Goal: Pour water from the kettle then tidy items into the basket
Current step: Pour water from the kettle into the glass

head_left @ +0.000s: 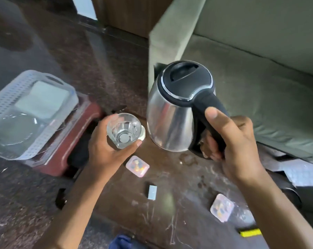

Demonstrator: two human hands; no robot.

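Observation:
My right hand (pixel 231 141) grips the black handle of a steel kettle (pixel 170 112) with a black lid, held above the brown table. My left hand (pixel 107 146) holds a clear drinking glass (pixel 123 130) just left of the kettle; a little water seems to lie at its bottom. A white perforated basket (pixel 6 97) sits at the left on a red stool, holding a clear lidded box. On the table lie two pink pill cases (pixel 137 166) (pixel 222 207) and a small silver strip (pixel 152 192).
A grey-green sofa (pixel 260 60) fills the right side, close behind the kettle. The red stool (pixel 69 141) under the basket stands on a dark speckled floor. A small white object (pixel 143 131) peeks out behind the glass. Patterned cloth (pixel 299 173) lies at the right.

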